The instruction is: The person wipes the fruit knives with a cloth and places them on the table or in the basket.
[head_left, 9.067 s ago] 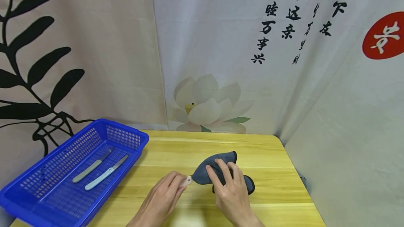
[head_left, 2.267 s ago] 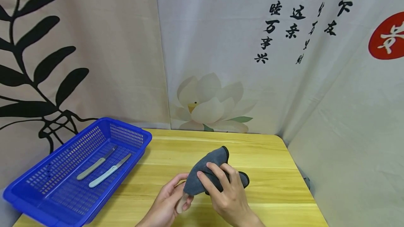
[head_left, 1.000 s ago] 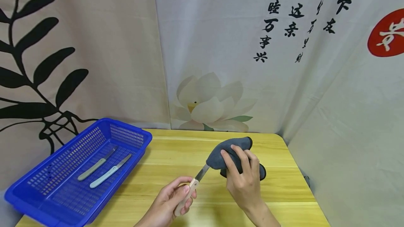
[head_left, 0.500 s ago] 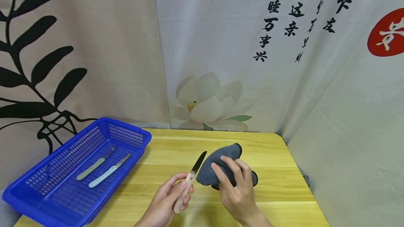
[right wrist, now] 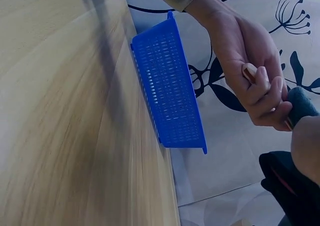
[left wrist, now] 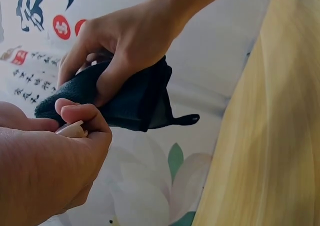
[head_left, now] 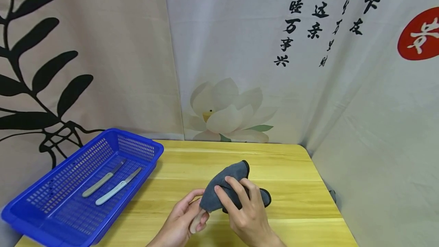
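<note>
My left hand point(head_left: 180, 218) grips the pale wooden handle of a knife point(head_left: 197, 222), tilted up toward the right. A dark grey-blue cloth point(head_left: 219, 186) with black edging is folded around the blade, which it hides. My right hand point(head_left: 247, 212) holds that cloth, its fingers spread over the top. From the left wrist view, the thumb of the right hand point(left wrist: 132, 40) presses the cloth point(left wrist: 135, 93) from the near side, and a hanging loop sticks out. The handle end point(right wrist: 250, 71) pokes out of the left hand point(right wrist: 262, 93) in the right wrist view.
A blue plastic basket point(head_left: 44, 222) stands at the left of the wooden table point(head_left: 295, 209). Inside lie a knife with a beige handle point(head_left: 97, 185) and one with a pale blue-white handle point(head_left: 111, 194). Printed curtains point(head_left: 223, 48) hang behind the table.
The blade slid out of the cloth, showing bare between the hands, and is now covered again. My right hand with the cloth has come back left and down onto the knife.
</note>
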Demonstrator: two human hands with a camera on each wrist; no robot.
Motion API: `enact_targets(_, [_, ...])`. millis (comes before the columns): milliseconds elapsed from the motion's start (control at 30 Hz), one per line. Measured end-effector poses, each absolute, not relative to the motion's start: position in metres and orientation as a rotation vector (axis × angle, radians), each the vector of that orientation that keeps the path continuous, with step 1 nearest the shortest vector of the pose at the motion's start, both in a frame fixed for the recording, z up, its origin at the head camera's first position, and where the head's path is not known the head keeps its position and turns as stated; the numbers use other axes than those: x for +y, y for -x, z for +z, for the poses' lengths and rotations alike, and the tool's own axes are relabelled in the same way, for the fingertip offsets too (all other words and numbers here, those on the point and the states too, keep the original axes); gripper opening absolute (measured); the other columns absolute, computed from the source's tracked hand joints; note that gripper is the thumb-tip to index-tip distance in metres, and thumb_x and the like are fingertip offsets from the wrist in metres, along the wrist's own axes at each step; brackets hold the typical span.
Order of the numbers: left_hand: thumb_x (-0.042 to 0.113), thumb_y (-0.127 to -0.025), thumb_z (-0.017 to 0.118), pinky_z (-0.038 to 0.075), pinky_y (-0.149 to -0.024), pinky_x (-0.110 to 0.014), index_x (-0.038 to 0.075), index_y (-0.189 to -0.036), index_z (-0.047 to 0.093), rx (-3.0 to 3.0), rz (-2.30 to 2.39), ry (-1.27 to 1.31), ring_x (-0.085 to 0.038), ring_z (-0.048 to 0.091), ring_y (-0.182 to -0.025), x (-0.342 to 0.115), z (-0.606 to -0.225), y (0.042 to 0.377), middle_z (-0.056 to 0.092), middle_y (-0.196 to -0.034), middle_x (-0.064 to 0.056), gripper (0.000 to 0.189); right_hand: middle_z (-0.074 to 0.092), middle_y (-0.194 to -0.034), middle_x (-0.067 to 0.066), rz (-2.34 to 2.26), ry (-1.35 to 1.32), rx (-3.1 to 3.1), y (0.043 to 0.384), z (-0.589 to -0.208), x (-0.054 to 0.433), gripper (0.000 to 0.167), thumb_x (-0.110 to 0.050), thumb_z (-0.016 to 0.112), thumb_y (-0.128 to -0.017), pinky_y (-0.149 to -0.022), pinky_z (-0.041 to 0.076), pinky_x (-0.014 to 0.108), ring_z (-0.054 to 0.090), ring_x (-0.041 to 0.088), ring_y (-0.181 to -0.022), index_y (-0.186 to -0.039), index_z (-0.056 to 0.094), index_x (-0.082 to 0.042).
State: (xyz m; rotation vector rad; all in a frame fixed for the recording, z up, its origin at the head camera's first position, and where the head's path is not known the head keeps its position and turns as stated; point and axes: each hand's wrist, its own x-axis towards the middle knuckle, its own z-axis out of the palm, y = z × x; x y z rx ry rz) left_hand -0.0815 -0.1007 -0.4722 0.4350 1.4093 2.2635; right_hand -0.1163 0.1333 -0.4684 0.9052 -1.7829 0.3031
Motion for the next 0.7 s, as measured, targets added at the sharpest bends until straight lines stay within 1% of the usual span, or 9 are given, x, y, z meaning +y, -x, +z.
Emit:
enact_targets(233, [0.024, -0.125, 0.043, 0.051, -0.074, -0.019, 0.024, -0.151, 0.056, 1.428, 2.256, -0.46, -0.003, 0.059, -0.086, -0.102, -0.471, 0.081, 0.07, -0.116, 0.007, 0.03, 0.075, -0.133, 0.021, 0.277, -0.872, -1.797, 0.118, -0.467, 0.134, 0.04, -0.003, 0.05, -0.11, -0.082, 0.052, 0.046, 0.058, 0.04, -0.106, -0.13, 0.082, -0.014])
enact_targets(433, [0.029, -0.124, 0.045, 0.049, -0.071, -0.017, 0.021, -0.152, 0.057, 1.511, 2.219, -0.409, -0.002, 0.057, -0.085, -0.103, -0.467, 0.08, 0.067, -0.118, 0.003, 0.031, 0.075, -0.132, 0.022, 0.285, -0.844, -1.792, 0.122, -0.462, 0.136, 0.039, -0.004, 0.05, -0.11, -0.08, 0.052, 0.047, 0.057, 0.041, -0.104, -0.129, 0.082, -0.013])
enact_targets(567, [0.029, -0.124, 0.045, 0.049, -0.071, -0.016, 0.017, -0.153, 0.055, 1.539, 2.201, -0.406, -0.002, 0.057, -0.086, -0.104, -0.466, 0.079, 0.066, -0.119, 0.001, 0.033, 0.075, -0.131, 0.023, 0.283, -0.828, -1.786, 0.126, -0.459, 0.139, 0.038, -0.004, 0.05, -0.11, -0.084, 0.05, 0.048, 0.057, 0.041, -0.103, -0.129, 0.082, -0.012])
enact_targets(700, [0.026, -0.124, 0.045, 0.048, -0.071, -0.016, 0.011, -0.153, 0.054, 1.556, 2.205, -0.448, -0.002, 0.057, -0.086, -0.104, -0.466, 0.078, 0.067, -0.118, 0.001, 0.034, 0.075, -0.13, 0.024, 0.277, -0.812, -1.778, 0.13, -0.458, 0.141, 0.038, -0.003, 0.05, -0.11, -0.087, 0.049, 0.05, 0.058, 0.043, -0.104, -0.129, 0.082, -0.011])
